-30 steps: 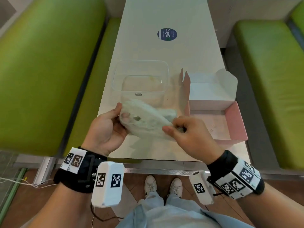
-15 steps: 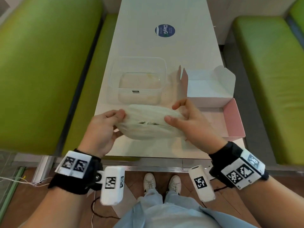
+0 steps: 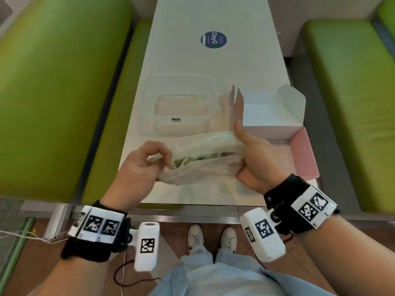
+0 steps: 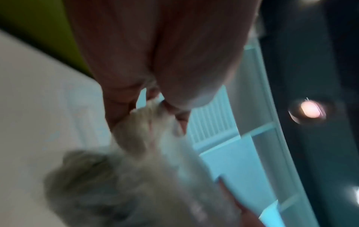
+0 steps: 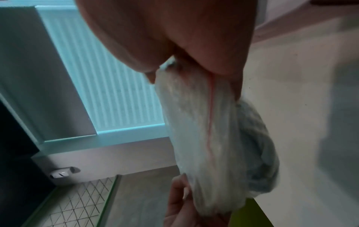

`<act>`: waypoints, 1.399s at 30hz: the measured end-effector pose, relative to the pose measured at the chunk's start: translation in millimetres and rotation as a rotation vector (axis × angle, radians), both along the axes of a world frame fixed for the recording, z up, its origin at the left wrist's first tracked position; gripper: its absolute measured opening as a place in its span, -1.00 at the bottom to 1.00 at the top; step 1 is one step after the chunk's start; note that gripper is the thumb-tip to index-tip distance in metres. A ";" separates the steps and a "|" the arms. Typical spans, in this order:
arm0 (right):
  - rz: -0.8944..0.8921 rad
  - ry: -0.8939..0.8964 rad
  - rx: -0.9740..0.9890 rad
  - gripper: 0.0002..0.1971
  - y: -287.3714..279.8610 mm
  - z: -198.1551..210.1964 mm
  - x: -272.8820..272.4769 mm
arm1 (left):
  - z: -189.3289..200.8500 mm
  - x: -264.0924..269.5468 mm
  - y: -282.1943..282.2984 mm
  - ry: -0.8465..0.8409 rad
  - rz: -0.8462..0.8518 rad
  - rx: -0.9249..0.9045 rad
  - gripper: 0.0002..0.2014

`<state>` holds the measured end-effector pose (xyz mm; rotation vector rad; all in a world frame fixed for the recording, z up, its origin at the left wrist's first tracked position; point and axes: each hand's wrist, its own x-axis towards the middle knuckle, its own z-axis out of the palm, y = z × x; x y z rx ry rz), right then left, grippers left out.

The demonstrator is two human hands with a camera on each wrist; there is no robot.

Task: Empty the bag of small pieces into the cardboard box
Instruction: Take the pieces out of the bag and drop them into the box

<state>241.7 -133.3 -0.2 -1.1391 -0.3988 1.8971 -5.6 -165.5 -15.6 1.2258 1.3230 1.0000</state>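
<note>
While the bag [image 3: 205, 159] is held above the near end of the desk [image 3: 213, 60], we see it stretched sideways between both hands, clear of the desk surface. Our left hand [image 3: 143, 165] pinches the left end of the bag between curled fingers and thumb; the left wrist view is blurred but shows the same pinch on crumpled plastic [image 4: 147, 135]. Our right hand [image 3: 254, 161] closes round the right end, thumb raised on top and fingers under the plastic, so each grip is grasping the bag. In the right wrist view the bag [image 5: 204, 130] hangs from this hand as a translucent fold with a thin red line along it, and the fingertips [image 5: 180, 193] of the other hand meet its far end. Through the plastic, in the head view, we make out pale greenish pieces [image 3: 192, 161] gathered along the middle; their exact form cannot be told. The cardboard box [image 3: 299, 150] lies open on the desk just right of the bag, partly behind the right hand, with a pink inside and a white lid [image 3: 271, 116] standing up at its far side. A clear plastic container [image 3: 178, 105] stands on the desk just beyond the bag, left of the box. A round blue sticker [image 3: 213, 40] sits farther up the desk. Green benches [image 3: 53, 92] flank the desk on both sides.
</note>
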 end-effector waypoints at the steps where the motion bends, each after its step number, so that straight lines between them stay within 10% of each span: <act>1: 0.043 0.065 0.054 -0.49 -1.7 2.7 1.9 | -1.4 1.3 0.9 0.258 0.055 0.122 -0.59; 4: 0.227 0.067 0.330 -0.79 -10.6 15.1 3.1 | 6.8 13.9 1.5 0.718 0.136 0.262 -0.60; 8: 0.437 -0.844 0.642 -0.67 -16.4 21.1 -6.5 | 13.5 32.5 -3.3 0.911 0.046 0.155 -0.28; 16: 0.424 -1.822 0.721 -0.39 -6.5 22.0 -11.7 | 30.4 36.3 -13.0 1.032 -0.044 0.141 -0.26; 23: 0.685 -1.789 0.744 -0.31 -8.9 31.6 -10.8 | 33.7 0.9 4.7 0.934 -0.148 0.188 -0.27; 26: 0.722 -1.484 0.805 -0.17 -15.4 36.5 -17.0 | 31.9 -14.8 13.9 0.558 -0.167 0.369 -0.38; 28: 0.611 -1.345 0.823 -0.09 -17.1 45.9 -13.9 | 30.1 -25.4 11.5 -0.079 0.001 0.433 -0.57; 30: 0.490 -1.297 0.850 -0.06 -16.9 57.7 -8.6 | 13.0 -26.9 4.7 -0.373 0.172 0.271 -0.57; 34: 0.360 -1.259 0.879 -0.16 -21.0 68.2 -9.8 | -13.1 5.2 -2.8 -0.176 0.251 0.202 -0.33; 36: 0.389 -1.234 0.845 -0.20 -23.8 63.9 -13.3 | -7.6 26.4 1.2 -0.337 0.368 0.064 -0.35; 39: 0.535 -1.391 0.754 -0.12 -28.2 51.0 -13.5 | -13.9 56.1 16.0 -1.038 0.200 -0.217 -0.55; 42: 0.421 -1.764 0.895 -0.26 -30.5 50.0 -12.9 | -29.0 60.0 23.8 -1.304 0.135 -0.320 -0.30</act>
